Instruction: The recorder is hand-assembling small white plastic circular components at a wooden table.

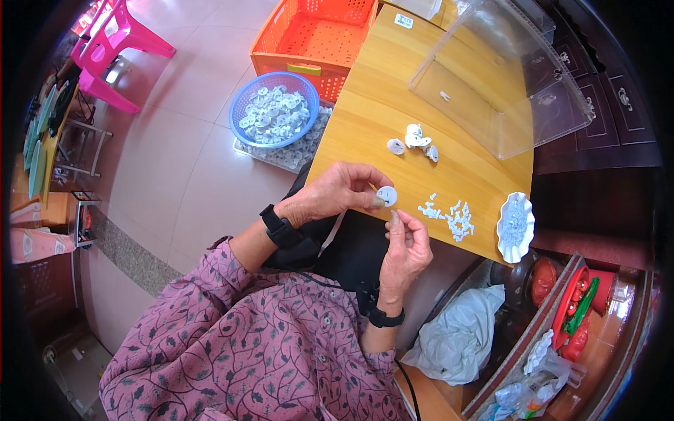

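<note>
Between the thumb and fingers of my left hand [342,189] is a small round white plastic disc [387,194] with a dark mark on it, held over the table's near edge. Just below the disc, my right hand [407,249] has thumb and fingertips pinched together; what they grip, if anything, is too small to make out. Right of the disc lies a loose scatter of small white plastic pegs [460,222]. Farther back on the wood sit several white disc pieces in a small cluster [417,137], with one disc [396,146] lying apart to their left.
A scalloped white dish [504,245] of tiny clear pieces stands at the table's right edge. Behind it is a clear plastic box [519,144]. Left of the wooden table [365,91] are a blue basket [242,95] of white parts and an orange crate [270,52]. A white bag [463,337] lies lower right.
</note>
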Motion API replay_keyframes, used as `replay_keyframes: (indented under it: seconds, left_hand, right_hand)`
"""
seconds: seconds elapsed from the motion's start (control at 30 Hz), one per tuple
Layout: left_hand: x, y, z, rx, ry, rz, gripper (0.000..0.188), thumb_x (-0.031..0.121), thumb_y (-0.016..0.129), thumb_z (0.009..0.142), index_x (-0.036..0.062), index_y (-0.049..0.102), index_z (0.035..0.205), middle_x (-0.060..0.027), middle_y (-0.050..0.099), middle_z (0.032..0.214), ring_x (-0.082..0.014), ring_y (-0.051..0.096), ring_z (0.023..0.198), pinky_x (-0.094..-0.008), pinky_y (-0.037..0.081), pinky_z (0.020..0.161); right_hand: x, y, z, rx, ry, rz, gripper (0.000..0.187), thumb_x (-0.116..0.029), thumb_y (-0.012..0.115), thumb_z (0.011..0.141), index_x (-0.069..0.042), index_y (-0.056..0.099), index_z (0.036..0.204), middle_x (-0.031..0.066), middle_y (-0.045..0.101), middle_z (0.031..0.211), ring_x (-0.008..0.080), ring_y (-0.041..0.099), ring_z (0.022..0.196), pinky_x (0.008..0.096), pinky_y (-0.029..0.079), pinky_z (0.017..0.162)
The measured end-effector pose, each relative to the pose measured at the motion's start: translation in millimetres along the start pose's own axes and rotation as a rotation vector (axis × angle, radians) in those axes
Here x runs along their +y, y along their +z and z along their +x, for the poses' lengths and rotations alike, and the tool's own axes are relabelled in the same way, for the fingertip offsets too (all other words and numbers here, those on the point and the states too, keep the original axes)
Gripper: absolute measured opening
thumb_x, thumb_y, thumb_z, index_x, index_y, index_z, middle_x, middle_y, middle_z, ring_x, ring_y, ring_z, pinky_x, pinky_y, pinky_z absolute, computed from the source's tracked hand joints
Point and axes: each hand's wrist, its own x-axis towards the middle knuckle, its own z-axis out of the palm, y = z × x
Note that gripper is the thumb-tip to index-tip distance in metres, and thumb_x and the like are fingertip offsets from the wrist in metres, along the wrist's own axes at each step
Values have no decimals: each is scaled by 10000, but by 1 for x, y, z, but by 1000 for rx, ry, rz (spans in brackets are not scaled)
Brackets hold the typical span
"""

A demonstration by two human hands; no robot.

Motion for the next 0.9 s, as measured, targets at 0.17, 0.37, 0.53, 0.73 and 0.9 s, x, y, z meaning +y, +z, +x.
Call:
replay_keyframes:
  seconds: [0.17,0.37,0.53,0.73,0.9]
  left_hand:
    - [-2,3,-2,-90,-7,-85,294,16,706,909,-35,631,1189,-75,686,1060,-138,679,937,-277,570,870]
    - [0,6,-6,-75,-26,-128,307,12,713,901,-36,623,1190,-80,687,1076,-145,680,957,-285,579,862]
    - [-1,6,-7,-65,-24,-124,306,7,716,895,-32,626,1184,-70,691,1064,-133,679,940,-277,581,841]
    - [-4,8,-7,-96,21,-62,302,0,722,887,-33,634,1174,-60,690,1042,-115,670,902,-267,573,824]
    - [-5,10,-9,-80,31,-20,313,17,742,878,-28,642,1171,-48,692,1026,-95,659,893,-247,557,829]
  right_hand:
    - [6,0,4,-8,-180,-139,112,-61,693,938,16,689,1019,33,666,895,69,598,788,215,497,705]
    - [-3,3,2,-14,-160,-107,106,26,659,928,43,652,1033,67,647,983,117,625,853,266,525,775]
    - [-7,5,1,35,-181,-74,146,14,684,909,31,653,1050,76,700,940,112,640,799,268,536,739]
    - [-4,5,2,52,-214,-105,154,1,696,900,27,659,1048,63,700,906,104,638,766,269,537,709]
    - [-3,5,1,60,-216,-146,152,-4,706,890,18,667,1035,66,702,888,111,644,749,270,537,691]
